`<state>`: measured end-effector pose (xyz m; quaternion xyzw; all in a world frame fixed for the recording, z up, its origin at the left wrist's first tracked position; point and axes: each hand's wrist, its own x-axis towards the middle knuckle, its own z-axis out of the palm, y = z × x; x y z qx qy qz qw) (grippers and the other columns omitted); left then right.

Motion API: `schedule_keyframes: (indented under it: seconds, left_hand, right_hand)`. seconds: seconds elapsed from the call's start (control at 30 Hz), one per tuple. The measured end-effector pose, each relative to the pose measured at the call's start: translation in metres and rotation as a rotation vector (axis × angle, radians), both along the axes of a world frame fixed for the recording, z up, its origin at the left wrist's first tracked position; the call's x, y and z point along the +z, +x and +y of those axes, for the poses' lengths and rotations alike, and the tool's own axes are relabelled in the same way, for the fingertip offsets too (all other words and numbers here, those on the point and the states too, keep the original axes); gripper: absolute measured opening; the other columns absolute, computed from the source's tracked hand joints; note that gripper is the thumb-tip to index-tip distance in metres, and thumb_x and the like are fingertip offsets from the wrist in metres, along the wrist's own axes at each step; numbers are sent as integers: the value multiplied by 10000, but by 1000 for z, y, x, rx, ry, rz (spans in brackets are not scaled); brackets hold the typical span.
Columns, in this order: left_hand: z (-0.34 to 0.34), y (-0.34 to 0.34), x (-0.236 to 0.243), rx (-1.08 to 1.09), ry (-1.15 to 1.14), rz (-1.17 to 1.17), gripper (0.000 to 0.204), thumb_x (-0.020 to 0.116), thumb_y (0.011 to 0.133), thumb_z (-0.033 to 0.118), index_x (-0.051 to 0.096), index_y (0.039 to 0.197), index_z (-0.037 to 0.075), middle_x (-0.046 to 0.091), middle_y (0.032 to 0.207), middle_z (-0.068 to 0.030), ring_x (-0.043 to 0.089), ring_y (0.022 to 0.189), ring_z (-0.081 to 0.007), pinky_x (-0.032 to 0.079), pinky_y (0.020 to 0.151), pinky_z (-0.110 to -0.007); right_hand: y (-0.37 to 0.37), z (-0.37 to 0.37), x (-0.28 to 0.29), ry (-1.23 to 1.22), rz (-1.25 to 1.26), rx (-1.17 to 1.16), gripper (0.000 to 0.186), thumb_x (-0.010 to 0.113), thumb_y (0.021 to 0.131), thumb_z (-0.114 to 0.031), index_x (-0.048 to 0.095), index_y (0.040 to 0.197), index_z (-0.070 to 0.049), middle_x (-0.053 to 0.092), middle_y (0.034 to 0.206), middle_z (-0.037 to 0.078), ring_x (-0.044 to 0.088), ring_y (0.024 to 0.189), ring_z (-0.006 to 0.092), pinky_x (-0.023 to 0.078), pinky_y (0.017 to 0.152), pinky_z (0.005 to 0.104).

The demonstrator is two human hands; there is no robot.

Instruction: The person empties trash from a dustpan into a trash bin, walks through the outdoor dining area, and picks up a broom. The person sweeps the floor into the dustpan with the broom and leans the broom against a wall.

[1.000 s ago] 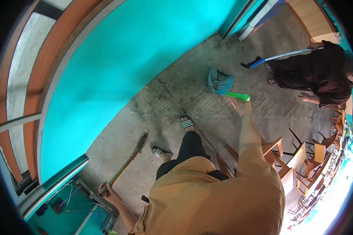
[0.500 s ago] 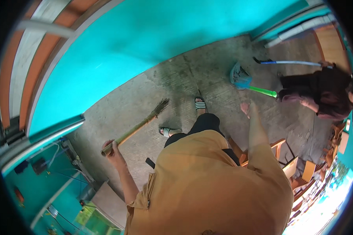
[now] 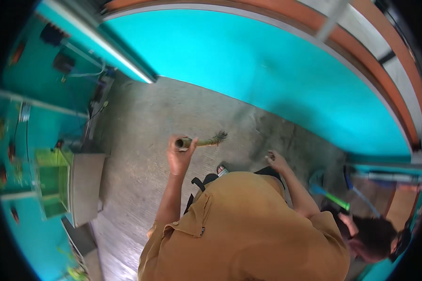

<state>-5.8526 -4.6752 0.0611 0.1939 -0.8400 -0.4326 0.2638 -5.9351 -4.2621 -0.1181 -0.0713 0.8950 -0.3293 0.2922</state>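
Observation:
My left hand (image 3: 179, 159) is wrapped around the top of a bamboo-handled broom (image 3: 204, 142). The hollow end of its handle points up toward me, and its dark stiff bristles lie beyond, to the right. Out to the right, my right hand (image 3: 277, 160) holds nothing; its fingers are loosely bent and partly apart. Below the broom, one striped slide sandal (image 3: 222, 169) shows on the concrete floor (image 3: 140, 126); the other foot is hidden.
A turquoise wall (image 3: 248, 61) runs along the far side. At left stand a cabinet (image 3: 89, 187) and a greenish glass tank (image 3: 52, 182). On the right, another person (image 3: 368, 236) is beside a blue scoop with a green handle (image 3: 335, 200) and a blue stick (image 3: 365, 201).
My view has turned left, bringing the cabinet and tank further into sight. The broom now points more toward me in my left hand. My right arm has drawn in and bent.

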Motion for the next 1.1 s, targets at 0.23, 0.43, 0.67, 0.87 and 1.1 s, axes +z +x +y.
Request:
schedule_keyframes:
  seconds: [0.23, 0.43, 0.67, 0.87, 1.1]
  left_hand:
    - [-100, 5, 37, 272, -333, 209, 373, 847, 672, 143, 491, 733, 51, 508, 699, -105, 513, 588, -304, 440, 535, -400]
    - [-170, -18, 50, 530, -331, 192, 387, 855, 656, 166, 488, 713, 60, 478, 678, -94, 498, 575, -283, 415, 503, -389]
    - [-279, -39, 41, 666, -249, -41, 467, 878, 660, 251, 501, 843, 45, 497, 732, -90, 532, 637, -272, 462, 581, -378]
    - [-345, 9, -11, 803, 8, -341, 294, 718, 858, 249, 567, 946, 13, 625, 857, -153, 631, 744, -307, 506, 656, -384]
    - [-344, 93, -149, 1150, 316, -667, 387, 597, 928, 347, 624, 862, -34, 657, 812, -222, 650, 778, -399, 518, 688, -423]
  right_hand:
    - [-26, -324, 146, -530, 109, 532, 661, 755, 791, -197, 442, 1355, -53, 555, 1133, 176, 637, 799, 228, 536, 733, 361]
    - [-11, -507, 135, -741, 310, 796, 479, 715, 785, -102, 487, 1202, -44, 542, 1078, 191, 610, 789, 327, 502, 703, 409]
    - [-71, -645, 102, -776, 358, 1016, 317, 699, 774, -96, 559, 1053, -37, 576, 1008, 194, 581, 886, 423, 479, 770, 465]
    - [-170, -756, 91, -719, 239, 896, 242, 720, 720, -90, 613, 932, -40, 652, 860, 111, 669, 764, 265, 527, 677, 364]
    - [-290, -887, 76, -577, 82, 883, 181, 756, 767, -131, 636, 867, -40, 691, 858, 66, 674, 815, 184, 531, 750, 336]
